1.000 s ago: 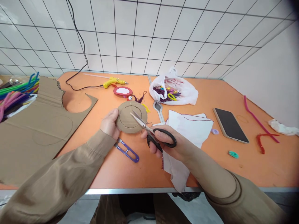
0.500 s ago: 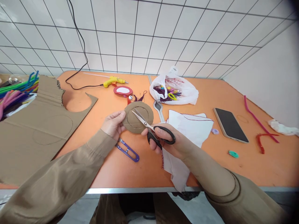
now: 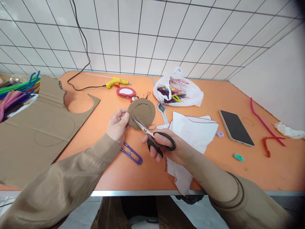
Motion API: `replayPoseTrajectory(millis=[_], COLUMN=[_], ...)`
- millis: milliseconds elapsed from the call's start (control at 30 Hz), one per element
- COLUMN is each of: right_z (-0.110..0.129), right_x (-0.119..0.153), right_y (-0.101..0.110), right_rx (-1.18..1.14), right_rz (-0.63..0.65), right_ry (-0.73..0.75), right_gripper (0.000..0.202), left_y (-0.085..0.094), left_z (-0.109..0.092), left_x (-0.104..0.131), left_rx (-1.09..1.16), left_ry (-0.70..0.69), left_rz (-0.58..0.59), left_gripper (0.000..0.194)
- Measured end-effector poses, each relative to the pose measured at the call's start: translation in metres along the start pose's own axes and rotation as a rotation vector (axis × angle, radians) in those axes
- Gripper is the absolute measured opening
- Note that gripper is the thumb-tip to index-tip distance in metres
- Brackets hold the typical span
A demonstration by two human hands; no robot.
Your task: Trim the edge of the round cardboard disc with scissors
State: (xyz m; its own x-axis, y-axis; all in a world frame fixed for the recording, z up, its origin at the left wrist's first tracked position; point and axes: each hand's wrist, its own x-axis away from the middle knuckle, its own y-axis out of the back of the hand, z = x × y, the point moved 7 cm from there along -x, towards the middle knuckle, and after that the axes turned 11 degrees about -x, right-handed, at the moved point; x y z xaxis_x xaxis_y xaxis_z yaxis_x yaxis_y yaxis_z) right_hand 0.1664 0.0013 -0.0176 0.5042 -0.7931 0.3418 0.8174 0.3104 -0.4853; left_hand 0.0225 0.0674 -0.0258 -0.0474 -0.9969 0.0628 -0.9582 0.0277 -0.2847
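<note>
My left hand (image 3: 118, 124) pinches the left edge of a round cardboard disc (image 3: 144, 109), which has a smaller circle scored inside its rim. In my right hand (image 3: 170, 146) is a pair of scissors (image 3: 145, 130) with black handles, fingers through the loops. The blade tips rest at the lower left of the scored circle; one blade seems partly hidden by the cardboard. Below the disc lie purple thread snips (image 3: 132, 153). A white cloth with red stitched edges (image 3: 190, 133) spreads beneath and beside my right hand.
A large cut cardboard sheet (image 3: 26, 140) covers the left side. Behind the disc are a yellow glue gun (image 3: 117, 82), a red oval piece (image 3: 126, 92) and a plastic bag of threads (image 3: 188, 92). A phone (image 3: 236, 128) and pipe cleaners (image 3: 267, 122) lie to the right.
The disc has been turned and raised slightly in my left hand. The scissor tips have shifted left and down, from the disc's middle to the lower left of its scored circle.
</note>
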Motion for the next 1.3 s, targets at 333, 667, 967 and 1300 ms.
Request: replayPoseTrajectory(millis=[333, 667, 967, 1300], right_z=[0.000, 0.001, 0.001, 0.005], right_x=[-0.001, 0.001, 0.002, 0.006], right_y=[-0.001, -0.004, -0.003, -0.004], right_rx=[0.065, 0.135, 0.111, 0.156], right_rz=[-0.039, -0.075, -0.060, -0.069], right_ry=[0.001, 0.004, -0.041, -0.040], right_gripper=[0.053, 0.047, 0.047, 0.039], left_y=[-0.002, -0.005, -0.008, -0.011], left_z=[0.001, 0.000, 0.002, -0.003], left_x=[0.001, 0.004, 0.007, 0.010], left_rx=[-0.066, -0.113, -0.164, -0.280], left_ry=[-0.040, -0.076, -0.113, -0.192], left_rz=[-0.019, 0.002, 0.021, 0.042], left_gripper=[0.039, 0.031, 0.029, 0.021])
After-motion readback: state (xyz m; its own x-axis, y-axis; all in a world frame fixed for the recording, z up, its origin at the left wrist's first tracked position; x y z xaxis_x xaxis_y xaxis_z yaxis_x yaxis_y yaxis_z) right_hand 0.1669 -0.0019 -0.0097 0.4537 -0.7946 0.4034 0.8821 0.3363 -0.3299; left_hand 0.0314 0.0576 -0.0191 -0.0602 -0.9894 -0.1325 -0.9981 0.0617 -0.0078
